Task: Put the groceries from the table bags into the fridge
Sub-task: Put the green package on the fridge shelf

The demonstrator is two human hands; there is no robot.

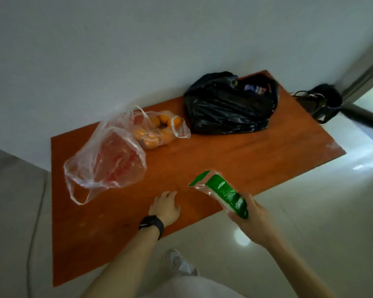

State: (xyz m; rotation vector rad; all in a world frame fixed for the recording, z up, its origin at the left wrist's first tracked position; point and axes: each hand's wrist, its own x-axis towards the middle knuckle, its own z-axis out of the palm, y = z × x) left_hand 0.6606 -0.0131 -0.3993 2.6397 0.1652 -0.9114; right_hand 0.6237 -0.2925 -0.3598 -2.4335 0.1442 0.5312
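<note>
Right, here we go: one packet is out and in the person's grip. The right hand [249, 214] is wrapped round the lower end of a green packet [224, 193], which it holds tilted in the air over the near edge of the tabletop [235, 155]. The left hand [165, 208], with a black watch [151, 223] on the wrist, is loose and holds nothing, fingers spread low over the wood; whether it touches, I cannot tell.

And there's plenty left. A clear bag [108, 162] slumps on the left of the tabletop with something red inside. Just behind it, touching it, a second clear bag holds oranges [157, 130], its mouth open. Farther back against the wall sits a black bag [228, 106], bulky, with a printed pack peeping from its open top. All three look loaded.

So I'd call this early going: one item lifted, none seen stored. The fridge itself isn't plainly in sight. A grey metal edge [362, 78] runs past the far right corner, but I can't say what it belongs to. The green packet needs carrying off to the fridge, then it's back for the red goods, the oranges and whatever fills the black bag.
</note>
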